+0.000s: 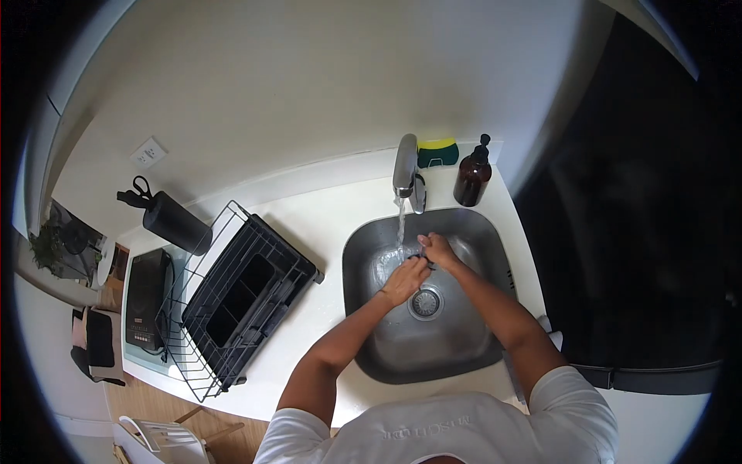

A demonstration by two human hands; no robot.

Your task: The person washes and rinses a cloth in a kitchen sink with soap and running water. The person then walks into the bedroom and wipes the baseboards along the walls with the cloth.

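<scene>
Both my hands are over the steel sink, just below the running faucet. The fingers of my left hand are curled around a small dark thing, of which only bits show between the hands. Close beside it, my right hand is closed, with its fingers at the same dark thing. Its kind is hidden by my fingers. The stream of water falls just to the left of my right hand, near the left fingertips. Beneath my hands is the round drain strainer.
A green and yellow sponge sits in a holder behind the sink, beside a brown pump bottle. On the left stand a black dish rack, a dark utensil holder with scissors and a black cooktop.
</scene>
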